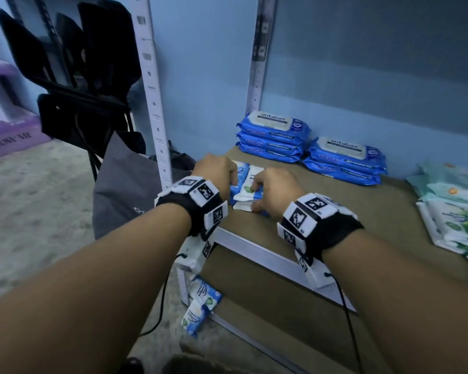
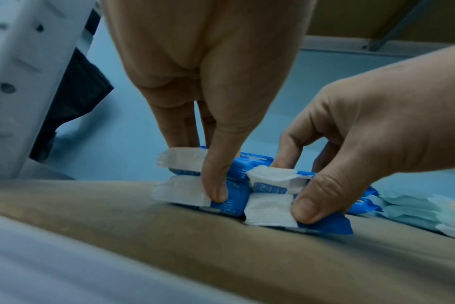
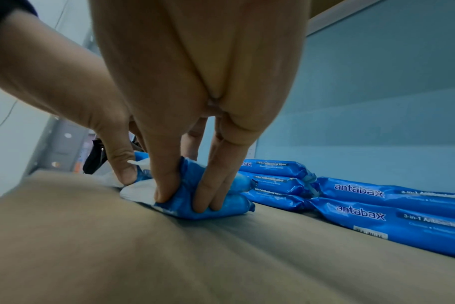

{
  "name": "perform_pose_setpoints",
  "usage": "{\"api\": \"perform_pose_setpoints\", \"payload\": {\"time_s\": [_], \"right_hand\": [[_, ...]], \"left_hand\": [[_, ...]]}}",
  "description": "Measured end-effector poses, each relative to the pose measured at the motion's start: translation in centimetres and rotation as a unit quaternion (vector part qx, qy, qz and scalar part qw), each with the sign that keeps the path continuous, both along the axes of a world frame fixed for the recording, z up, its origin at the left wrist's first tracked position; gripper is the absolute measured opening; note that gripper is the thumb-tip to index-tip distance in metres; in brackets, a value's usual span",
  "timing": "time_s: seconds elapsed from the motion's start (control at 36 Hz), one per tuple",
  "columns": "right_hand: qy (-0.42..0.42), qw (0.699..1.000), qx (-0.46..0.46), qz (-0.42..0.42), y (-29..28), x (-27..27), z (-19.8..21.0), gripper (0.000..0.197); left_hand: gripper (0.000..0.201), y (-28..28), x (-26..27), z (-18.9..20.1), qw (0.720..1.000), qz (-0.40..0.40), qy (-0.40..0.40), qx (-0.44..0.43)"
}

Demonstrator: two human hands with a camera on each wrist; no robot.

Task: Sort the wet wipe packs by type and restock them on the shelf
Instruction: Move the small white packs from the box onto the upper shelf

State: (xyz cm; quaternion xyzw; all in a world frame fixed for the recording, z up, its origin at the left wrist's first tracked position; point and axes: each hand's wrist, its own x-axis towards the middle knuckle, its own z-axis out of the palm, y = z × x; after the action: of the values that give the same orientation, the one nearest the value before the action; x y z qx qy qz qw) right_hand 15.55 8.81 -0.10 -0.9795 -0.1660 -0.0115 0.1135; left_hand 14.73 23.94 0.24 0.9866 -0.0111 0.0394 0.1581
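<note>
Small blue-and-white wipe packs [image 1: 245,184] lie in two short stacks at the front left corner of the brown shelf board [image 1: 335,211]. My left hand [image 1: 218,168] grips the left stack [image 2: 185,185], thumb on its near end and fingers over the top. My right hand [image 1: 274,193] grips the right stack [image 2: 270,197] the same way; in the right wrist view its fingers [image 3: 166,181] squeeze the blue packs [image 3: 216,197]. Both stacks rest on the board.
Two stacks of large blue antabax packs [image 1: 273,136] [image 1: 345,160] stand at the back. Pale green and white packs [image 1: 454,203] lie at the right. Two small packs [image 1: 200,303] lie on the floor by the shelf's metal upright [image 1: 152,87]. A grey bag [image 1: 127,184] stands left.
</note>
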Motion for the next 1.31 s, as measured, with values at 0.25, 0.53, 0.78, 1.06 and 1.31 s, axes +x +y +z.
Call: {"api": "perform_pose_setpoints", "payload": {"time_s": [0.25,0.53,0.78,1.06,1.31], "right_hand": [[0.018,1.0,-0.018,-0.01,0.6,4.1,0.4,0.029],[-0.003,1.0,0.012,-0.01,0.5,7.7,0.0,0.028],[-0.017,1.0,0.006,-0.019,0.7,10.7,-0.4,0.03],[-0.002,1.0,-0.025,-0.01,0.4,11.8,0.4,0.039],[0.023,0.996,-0.09,0.016,-1.4,7.7,0.9,0.084]], "left_hand": [[0.023,0.1,4.3,0.5,1.0,0.005,0.017,-0.017],[0.019,0.1,8.3,0.6,0.999,-0.001,0.029,-0.024],[0.018,-0.4,11.6,0.7,1.0,-0.009,0.012,0.004],[0.015,-0.3,12.7,0.8,0.998,-0.019,0.018,0.059],[0.053,-1.5,6.7,1.2,0.993,-0.052,0.016,0.105]]}}
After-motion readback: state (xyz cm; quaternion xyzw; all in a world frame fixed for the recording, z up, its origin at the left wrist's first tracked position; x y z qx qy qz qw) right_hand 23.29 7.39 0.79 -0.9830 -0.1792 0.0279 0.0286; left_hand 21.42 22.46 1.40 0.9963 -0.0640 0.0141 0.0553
